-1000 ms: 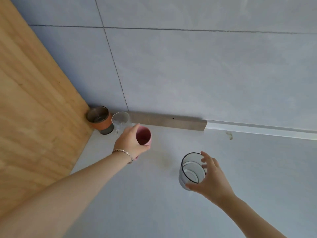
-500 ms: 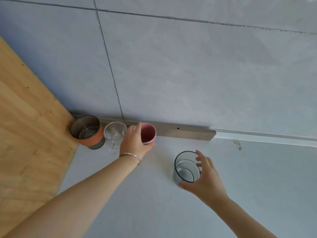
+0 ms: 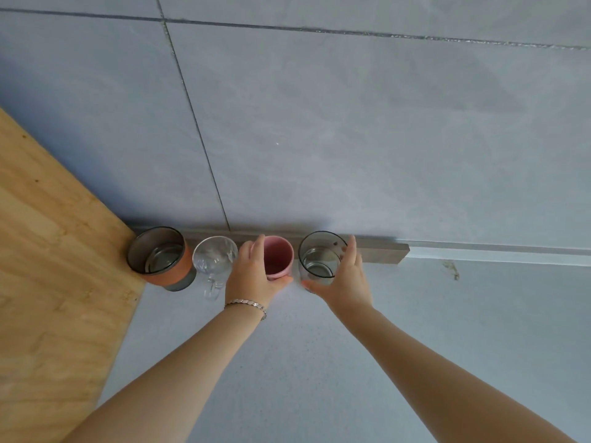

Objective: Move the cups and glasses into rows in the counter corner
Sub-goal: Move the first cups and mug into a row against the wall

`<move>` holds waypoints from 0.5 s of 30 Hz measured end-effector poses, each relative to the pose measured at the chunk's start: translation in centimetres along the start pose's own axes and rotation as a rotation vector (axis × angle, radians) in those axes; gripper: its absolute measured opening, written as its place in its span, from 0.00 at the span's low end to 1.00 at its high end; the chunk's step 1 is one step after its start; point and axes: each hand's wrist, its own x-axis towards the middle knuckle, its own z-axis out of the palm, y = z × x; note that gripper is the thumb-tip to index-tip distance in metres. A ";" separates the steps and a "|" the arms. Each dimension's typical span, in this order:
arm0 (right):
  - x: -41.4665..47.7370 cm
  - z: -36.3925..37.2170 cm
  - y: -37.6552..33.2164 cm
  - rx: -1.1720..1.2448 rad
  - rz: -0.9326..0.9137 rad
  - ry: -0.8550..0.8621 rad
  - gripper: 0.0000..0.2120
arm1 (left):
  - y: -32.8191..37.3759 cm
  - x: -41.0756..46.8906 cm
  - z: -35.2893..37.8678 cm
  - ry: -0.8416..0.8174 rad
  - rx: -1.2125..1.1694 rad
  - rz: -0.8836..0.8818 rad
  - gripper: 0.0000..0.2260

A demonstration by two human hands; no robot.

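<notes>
Currently left hand (image 3: 252,278) wraps the pink cup (image 3: 277,258), right hand (image 3: 345,279) cups the smoky glass (image 3: 321,255) just right of it. Both sit on the counter (image 3: 319,378) against the back strip (image 3: 377,251), extending the row right from the orange-banded cup (image 3: 161,259) in the corner, clear mug (image 3: 213,262) between. Tight spacing likely saves room; release looks next.

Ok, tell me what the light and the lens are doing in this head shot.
Head view: soft, even light with no hard glare; a faint shadow darkens the wall above the banded glass; wide-angle stretch splays both forearms outward; the clear mug nearly melts into the pale counter; focus is fairly sharp throughout.
</notes>
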 end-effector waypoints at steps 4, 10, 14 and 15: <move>-1.4 -1.4 1.7 -0.128 0.065 -0.226 0.50 | 0.8 -0.2 -0.4 -0.031 0.121 -0.027 0.38; -4.8 -5.9 5.6 -0.414 0.104 -0.515 0.24 | 3.5 -3.6 -1.7 0.070 0.467 0.238 0.26; -7.5 -10.4 9.4 -0.464 0.125 -0.526 0.22 | 7.4 -8.2 -0.5 -0.236 0.443 0.219 0.16; -8.2 -11.6 10.6 -0.473 0.134 -0.523 0.22 | 8.3 -9.0 0.4 -0.357 0.425 0.186 0.09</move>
